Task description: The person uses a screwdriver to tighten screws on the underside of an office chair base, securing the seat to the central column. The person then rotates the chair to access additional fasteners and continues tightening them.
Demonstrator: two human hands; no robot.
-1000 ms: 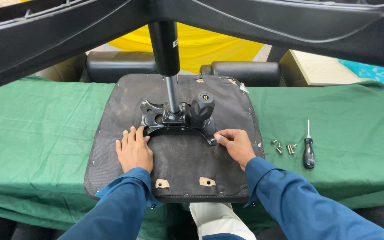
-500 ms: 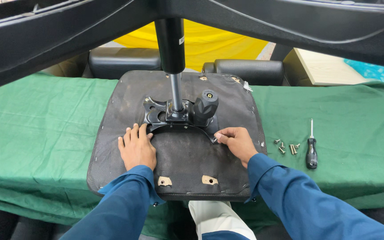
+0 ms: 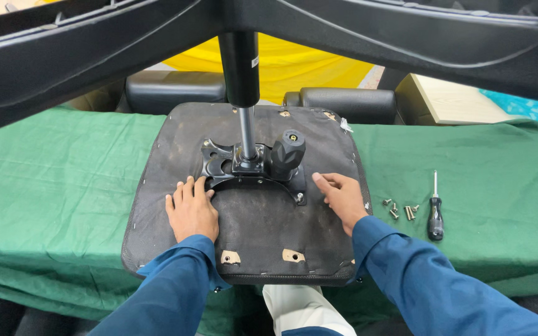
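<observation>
Upturned black seat pan (image 3: 250,230) lies flat on the green cloth (image 3: 63,186), black mounting plate (image 3: 250,171) bolted at its centre, gas column (image 3: 241,74) rising from it. Left hand (image 3: 191,211) rests palm down, fingers spread, tips at the plate's front edge, as before; nothing grasped. Right hand (image 3: 342,199) has moved off the plate's right corner and now lies open on the seat pan, just right of the plate, holding nothing. Loose screws (image 3: 400,210) and screwdriver (image 3: 435,214) lie unmoved on the cloth to the right.
</observation>
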